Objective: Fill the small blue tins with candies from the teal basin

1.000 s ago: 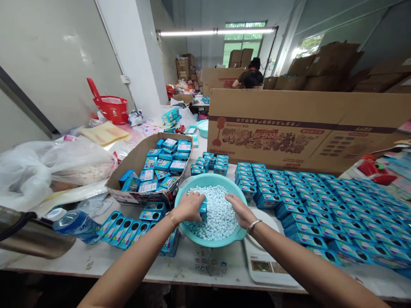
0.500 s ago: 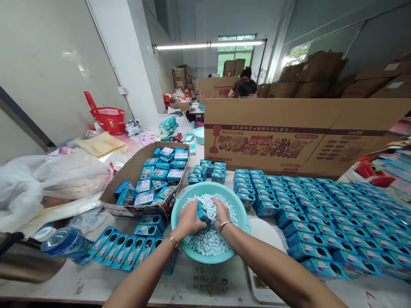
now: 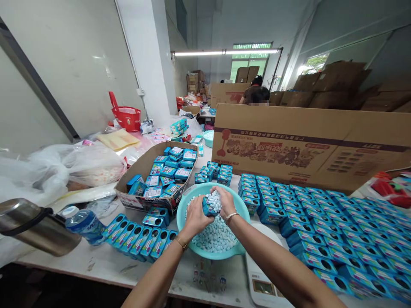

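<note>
My left hand (image 3: 195, 217) grips a small blue box (image 3: 208, 208) above the turquoise bowl (image 3: 239, 253). Pale blue and white pellets (image 3: 214, 238), which look like candies, fill much of that bowl. Beside the box's opening, my right hand (image 3: 226, 202) has its fingers curled around a heap of the pellets, pressed up against the box. Its fingertips are partly hidden. Left of the bowl, a row of similar boxes (image 3: 143, 240) with dark round holes lies on the table. More boxes (image 3: 162, 170) lie jumbled in an open carton (image 3: 131, 204).
Many blue boxes (image 3: 324, 235) stand in rows on the right. A white scale (image 3: 257, 273) sits under my right forearm. A large cardboard sheet (image 3: 289, 124) rises behind. At left are a water bottle (image 3: 85, 224) and a steel flask (image 3: 38, 229). A person (image 3: 257, 92) is far back.
Both hands have come up a little from the pellets, with the blue box more tilted and pellets heaped at its opening. The view has turned slightly left.
</note>
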### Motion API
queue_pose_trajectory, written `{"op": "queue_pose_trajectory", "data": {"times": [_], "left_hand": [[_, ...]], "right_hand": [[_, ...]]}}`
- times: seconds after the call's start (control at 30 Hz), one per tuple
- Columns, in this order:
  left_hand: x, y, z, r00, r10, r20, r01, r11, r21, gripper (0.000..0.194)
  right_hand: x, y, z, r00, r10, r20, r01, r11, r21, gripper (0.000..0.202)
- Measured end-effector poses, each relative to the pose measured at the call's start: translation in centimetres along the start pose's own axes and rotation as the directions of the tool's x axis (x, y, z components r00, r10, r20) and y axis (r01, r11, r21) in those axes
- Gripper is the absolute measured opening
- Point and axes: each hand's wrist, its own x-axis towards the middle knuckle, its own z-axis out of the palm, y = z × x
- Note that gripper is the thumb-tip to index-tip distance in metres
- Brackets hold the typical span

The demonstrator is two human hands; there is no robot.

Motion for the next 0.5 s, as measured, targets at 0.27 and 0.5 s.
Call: {"op": "queue_pose_trajectory", "data": {"times": [0.27,0.5], "left_hand": [[-0.1,1.0,0.0,1.000,-0.028,-0.007,0.028,0.999,-0.030,0.068],[0.0,1.3,0.5,0.998,-0.064,0.016,0.065,0.994,-0.090,0.071]], "right_hand": [[0.8,-0.7,-0.2,0.997,0.081,-0.003,-0.081,0.997,0.004,0.025],[0.7,-1.6,-0.8,0.994,0.092,0.061,-0.088,0.995,-0.056,0.019]]}}
